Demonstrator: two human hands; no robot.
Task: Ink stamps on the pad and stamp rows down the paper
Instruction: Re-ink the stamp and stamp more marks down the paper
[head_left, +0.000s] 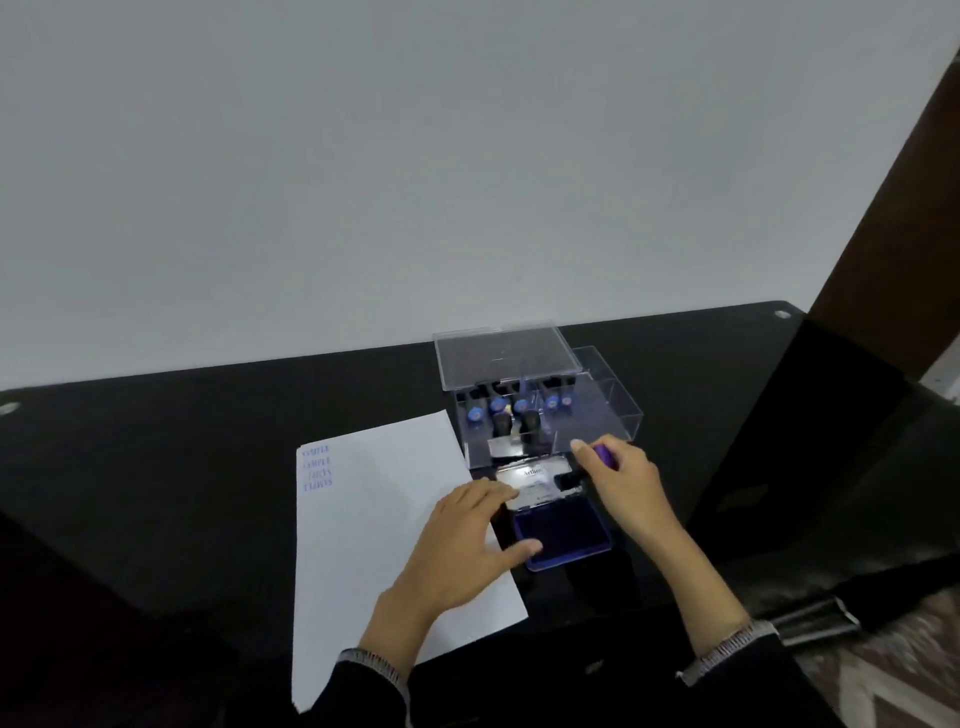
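Right hand (621, 480) grips stamp (597, 462) over raised ink pad lid, left hand (467, 540) steadies pad.
Right fingers curl round the purple-handled stamp, its black base just beside the lid. Left fingers lie spread, flat across paper (374, 525) and left edge of ink pad (563, 530). Stamp box (540, 410) sits just beyond the right hand. Four blue prints at paper's far left corner, well away from left hand.

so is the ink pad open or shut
Open: the ink pad shows its dark blue inked surface, with its lid flipped back behind it.
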